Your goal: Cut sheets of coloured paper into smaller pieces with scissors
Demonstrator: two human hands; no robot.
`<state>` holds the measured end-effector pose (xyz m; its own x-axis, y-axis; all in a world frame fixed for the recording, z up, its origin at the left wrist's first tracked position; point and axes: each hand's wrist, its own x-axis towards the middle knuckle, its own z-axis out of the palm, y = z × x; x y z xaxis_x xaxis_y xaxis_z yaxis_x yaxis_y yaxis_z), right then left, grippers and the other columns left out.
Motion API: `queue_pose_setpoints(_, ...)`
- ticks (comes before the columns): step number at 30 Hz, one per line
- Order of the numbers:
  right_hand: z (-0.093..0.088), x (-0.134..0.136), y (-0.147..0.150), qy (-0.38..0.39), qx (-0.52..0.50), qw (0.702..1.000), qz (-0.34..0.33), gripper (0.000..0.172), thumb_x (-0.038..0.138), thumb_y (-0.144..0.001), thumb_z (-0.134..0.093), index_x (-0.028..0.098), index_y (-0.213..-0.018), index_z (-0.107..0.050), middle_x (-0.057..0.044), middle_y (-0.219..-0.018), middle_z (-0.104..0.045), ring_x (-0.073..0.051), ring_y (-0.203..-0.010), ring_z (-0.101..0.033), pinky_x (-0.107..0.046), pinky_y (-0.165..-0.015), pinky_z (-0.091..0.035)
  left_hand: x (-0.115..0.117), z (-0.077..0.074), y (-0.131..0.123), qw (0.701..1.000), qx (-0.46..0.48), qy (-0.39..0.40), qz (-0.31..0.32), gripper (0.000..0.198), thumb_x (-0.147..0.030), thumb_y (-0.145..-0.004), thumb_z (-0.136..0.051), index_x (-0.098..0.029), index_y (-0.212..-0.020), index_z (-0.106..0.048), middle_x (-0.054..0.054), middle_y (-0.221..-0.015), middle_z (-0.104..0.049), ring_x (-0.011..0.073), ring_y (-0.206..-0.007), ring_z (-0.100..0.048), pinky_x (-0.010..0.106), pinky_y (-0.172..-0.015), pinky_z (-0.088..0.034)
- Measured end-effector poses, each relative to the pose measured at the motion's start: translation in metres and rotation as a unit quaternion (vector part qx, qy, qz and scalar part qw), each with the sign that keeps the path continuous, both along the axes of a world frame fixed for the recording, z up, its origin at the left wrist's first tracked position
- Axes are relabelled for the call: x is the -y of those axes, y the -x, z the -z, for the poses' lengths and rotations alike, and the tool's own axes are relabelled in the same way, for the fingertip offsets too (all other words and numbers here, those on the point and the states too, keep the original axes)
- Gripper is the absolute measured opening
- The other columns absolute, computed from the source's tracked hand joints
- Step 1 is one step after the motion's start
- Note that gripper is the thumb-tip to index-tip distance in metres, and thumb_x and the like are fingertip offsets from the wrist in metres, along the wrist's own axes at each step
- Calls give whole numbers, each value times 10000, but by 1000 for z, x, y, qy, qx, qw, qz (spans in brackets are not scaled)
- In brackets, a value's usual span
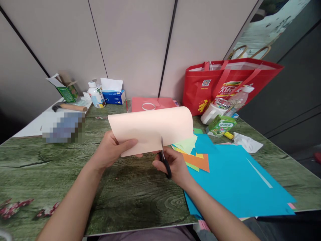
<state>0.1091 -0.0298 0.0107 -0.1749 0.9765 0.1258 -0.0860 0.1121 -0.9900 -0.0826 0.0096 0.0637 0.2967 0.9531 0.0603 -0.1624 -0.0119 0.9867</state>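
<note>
My left hand [111,149] grips a folded or curled sheet of pale peach paper [150,127] by its lower left part, thumb on the near face and fingers behind. In my right hand [173,164] is a pair of scissors [165,164] with black handles, its blades pointing up at the paper. One blade shows in front of the sheet near its lower edge, the other is hidden. The paper is held up above the table. Right beside my right hand lie paper scraps in pale green [187,144] and orange [200,161].
Large blue sheets [233,180] cover the table's right side, a thin white strip [259,173] on them. Behind stand a red bag [200,87], a plastic bottle [239,98], a white jar [213,112] and a green carton [220,125]. A hammer [72,106] and tissue box [114,96] are back left.
</note>
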Motion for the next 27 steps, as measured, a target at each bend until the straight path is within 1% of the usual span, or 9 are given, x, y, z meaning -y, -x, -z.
queue_pose_setpoints(3, 1, 0, 0, -3, 0, 1000, 2, 277, 344, -637, -713, 190, -823, -576, 36, -560, -507, -92, -474, -423, -230, -456, -348, 0, 0, 0, 1000, -4, 2, 0, 394, -231, -632, -715, -163, -1006, -617, 94, -999, -682, 276, -759, -662, 391, -523, -590)
queue_pose_setpoints(9, -2, 1, 2, 10, -18, 1000, 4, 238, 308, -636, -711, 187, -795, -581, 42, -531, -517, -83, -439, -424, -221, -430, -349, 1, -2, -1, 1000, 4, 6, 3, 388, -215, -637, -711, -160, -1007, -609, 91, -1011, -677, 294, -812, -654, 399, -528, -593)
queue_pose_setpoints(15, -5, 2, 3, 43, -29, 999, 16, 304, 387, -590, -730, 187, -770, -588, 46, -501, -510, -82, -397, -427, -225, -391, -369, 1, -2, 0, 1000, 8, 1, 8, 374, -198, -644, -705, -164, -1005, -609, 87, -1008, -678, 286, -795, -657, 395, -524, -594)
queue_pose_setpoints(21, -6, 1, 3, 59, -35, 998, 13, 302, 388, -581, -732, 181, -751, -593, 42, -481, -528, -76, -367, -428, -216, -363, -366, 1, -2, -1, 1000, -1, -3, 6, 385, -217, -641, -706, -187, -1013, -611, 82, -1024, -675, 273, -780, -660, 378, -520, -587)
queue_pose_setpoints(23, -6, 1, 3, 55, -32, 998, 17, 304, 391, -578, -734, 181, -750, -598, 44, -480, -524, -75, -367, -429, -215, -361, -368, 1, -3, 0, 1000, -10, -4, -3, 430, -225, -628, -717, -190, -1040, -601, 83, -1021, -678, 268, -801, -658, 378, -565, -584)
queue_pose_setpoints(25, -6, 0, 2, 48, -22, 998, 24, 300, 392, -580, -734, 180, -745, -602, 46, -480, -516, -75, -368, -431, -215, -363, -367, 0, -4, 2, 1000, -24, -5, -13, 471, -231, -598, -738, -180, -1047, -603, 88, -1002, -687, 265, -850, -651, 369, -650, -572)
queue_pose_setpoints(27, -6, 0, 1, 43, -11, 999, 28, 290, 389, -587, -732, 176, -739, -606, 46, -479, -513, -74, -369, -433, -214, -367, -366, -2, -4, 7, 1000, -25, 8, -5, 487, -232, -553, -766, -172, -1015, -624, 93, -962, -699, 265, -874, -649, 353, -711, -553)
